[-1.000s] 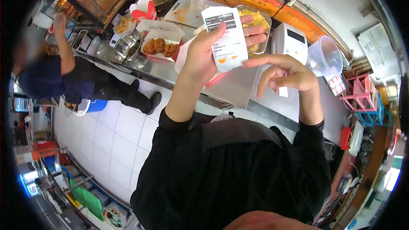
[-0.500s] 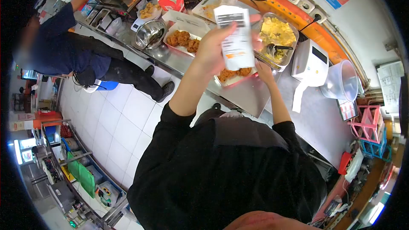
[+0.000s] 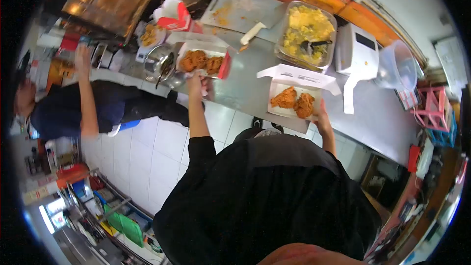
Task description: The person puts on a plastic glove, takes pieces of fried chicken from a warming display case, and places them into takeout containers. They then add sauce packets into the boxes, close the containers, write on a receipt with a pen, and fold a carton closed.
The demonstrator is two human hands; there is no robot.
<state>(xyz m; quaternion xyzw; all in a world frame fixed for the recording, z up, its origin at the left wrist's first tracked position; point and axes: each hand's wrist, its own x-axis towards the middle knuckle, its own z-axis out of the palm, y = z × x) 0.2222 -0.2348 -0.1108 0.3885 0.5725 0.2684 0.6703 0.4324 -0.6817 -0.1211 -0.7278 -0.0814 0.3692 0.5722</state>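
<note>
My left hand (image 3: 196, 85) is closed at the near edge of an open takeaway box (image 3: 226, 67) holding pieces of fried chicken (image 3: 194, 60). A small pale bit shows by its fingers, too blurred to name. My right hand (image 3: 322, 119) grips the right side of a second open takeaway box (image 3: 296, 77), thumb and fingers at its wall. Two pieces of fried chicken (image 3: 284, 98) lie inside this box, which sits at the counter's front edge with its lid folded back.
Behind the right box stands a clear tub (image 3: 281, 51) of yellow food with a black-handled utensil. A label printer (image 3: 357, 49) and a clear bucket (image 3: 397, 66) are to its right. A steel bowl (image 3: 158, 63), cutting board (image 3: 221, 7) and knife (image 3: 253, 33) lie leftward. A co-worker (image 3: 73, 108) stands at left.
The printed slip my left hand held up is no longer plainly visible. That hand has dropped to the left box. My right hand and the right box have shifted right.
</note>
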